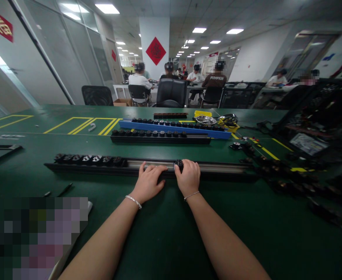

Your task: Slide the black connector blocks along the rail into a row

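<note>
A long black rail [86, 169] lies across the green table in front of me, with a row of black socket modules [96, 159] seated in its left part. My right hand [188, 175] has its fingers wrapped round a small black module [179, 165] at the rail's channel, right of the middle. Just left of it, my left hand [151, 179] rests on the rail with its fingers spread and nothing held. A bare metallic strip shows in the channel between the seated modules and my left hand, and again to the right of my right hand.
Behind lie a shorter black rail [159, 140] and a blue rail [221, 134], both with modules. A metal dish [206, 120] stands beyond. Loose black modules [278, 167] are scattered at the right. A blurred-out object lies front left. Several people sit at far tables.
</note>
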Demonstrator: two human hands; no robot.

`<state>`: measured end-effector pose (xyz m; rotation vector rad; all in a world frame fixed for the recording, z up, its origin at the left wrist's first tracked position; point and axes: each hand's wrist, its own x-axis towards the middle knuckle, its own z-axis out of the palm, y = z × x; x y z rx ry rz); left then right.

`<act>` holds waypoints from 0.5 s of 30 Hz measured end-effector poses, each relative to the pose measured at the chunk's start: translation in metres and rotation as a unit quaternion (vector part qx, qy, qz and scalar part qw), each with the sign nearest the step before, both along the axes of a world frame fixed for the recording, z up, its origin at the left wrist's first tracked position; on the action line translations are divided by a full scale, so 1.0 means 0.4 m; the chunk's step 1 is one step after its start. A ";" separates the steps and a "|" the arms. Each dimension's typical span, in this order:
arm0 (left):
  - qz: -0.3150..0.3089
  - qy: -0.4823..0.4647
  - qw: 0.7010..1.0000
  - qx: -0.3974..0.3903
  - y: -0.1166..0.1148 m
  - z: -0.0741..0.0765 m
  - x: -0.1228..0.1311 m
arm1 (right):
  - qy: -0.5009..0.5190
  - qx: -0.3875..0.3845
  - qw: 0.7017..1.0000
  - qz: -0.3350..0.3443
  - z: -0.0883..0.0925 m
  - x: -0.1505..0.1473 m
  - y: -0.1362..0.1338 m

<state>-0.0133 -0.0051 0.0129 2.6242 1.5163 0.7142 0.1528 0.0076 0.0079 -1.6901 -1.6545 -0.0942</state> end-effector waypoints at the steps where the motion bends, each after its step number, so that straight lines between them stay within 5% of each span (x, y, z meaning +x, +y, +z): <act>1: 0.000 0.000 1.000 -0.001 0.000 0.000 0.000 | -0.001 -0.001 1.000 -0.002 0.001 0.000 -0.001; 15: 0.002 -0.004 1.000 -0.004 0.002 -0.003 -0.001 | -0.018 0.016 1.000 -0.017 -0.004 0.004 0.002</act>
